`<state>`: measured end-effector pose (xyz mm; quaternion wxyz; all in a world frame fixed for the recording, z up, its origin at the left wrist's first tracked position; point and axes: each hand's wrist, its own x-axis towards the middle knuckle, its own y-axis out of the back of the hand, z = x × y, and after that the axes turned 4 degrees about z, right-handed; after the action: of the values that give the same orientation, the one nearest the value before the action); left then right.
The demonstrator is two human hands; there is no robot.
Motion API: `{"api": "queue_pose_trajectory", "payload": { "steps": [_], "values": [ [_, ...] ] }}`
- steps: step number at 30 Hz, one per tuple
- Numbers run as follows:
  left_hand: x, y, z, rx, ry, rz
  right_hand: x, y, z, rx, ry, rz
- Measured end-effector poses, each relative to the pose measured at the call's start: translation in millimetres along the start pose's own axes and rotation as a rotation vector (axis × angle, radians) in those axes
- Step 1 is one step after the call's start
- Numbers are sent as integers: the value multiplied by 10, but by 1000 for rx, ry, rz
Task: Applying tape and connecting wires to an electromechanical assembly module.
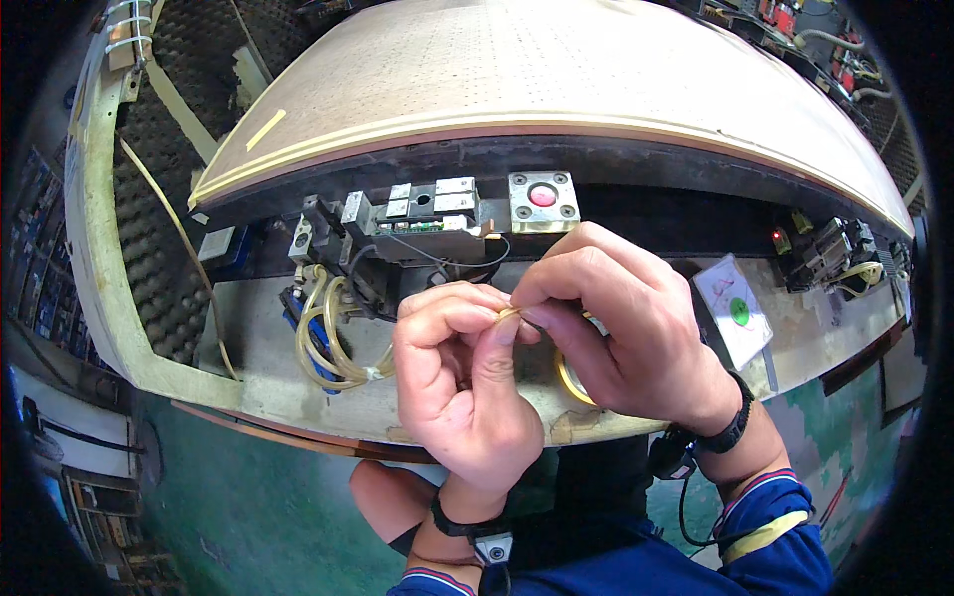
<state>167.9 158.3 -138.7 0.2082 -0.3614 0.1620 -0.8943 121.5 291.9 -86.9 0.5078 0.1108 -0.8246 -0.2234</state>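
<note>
My left hand [459, 372] and my right hand [631, 323] meet in front of the machine's front ledge. Thumb and forefinger of each are pinched together around a small yellowish piece [509, 312]. Most of that piece is hidden by the fingertips, so its exact kind is unclear. Partly behind my right hand lies a yellow ring [573, 382] like a roll of tape. Just beyond the fingers is a square metal block [543, 202] with a round red button.
Left of my hands lies a coiled beige hose [328, 343], near a metal clamp unit [427, 209] with a cable. A clear flat case [733, 310] with a green dot lies to the right. Beyond stretches a large perforated board [517, 70] edged with yellow tape.
</note>
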Motion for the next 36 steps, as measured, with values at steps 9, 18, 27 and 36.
{"api": "queue_pose_trajectory", "payload": {
  "steps": [9, 18, 27, 36],
  "values": [
    [-4, 33, -15, 132, -84, -23, 22, 94, -13, -52, 58, -51],
    [-22, -1, -61, 89, -49, -5, 2, 23, -3, -7, -12, -8],
    [-9, 14, -29, 79, -25, -27, 10, 7, -11, 7, -24, -23],
    [-2, -2, -70, -6, -21, 18, 25, 67, -15, 3, -8, -44]
  ]
}}
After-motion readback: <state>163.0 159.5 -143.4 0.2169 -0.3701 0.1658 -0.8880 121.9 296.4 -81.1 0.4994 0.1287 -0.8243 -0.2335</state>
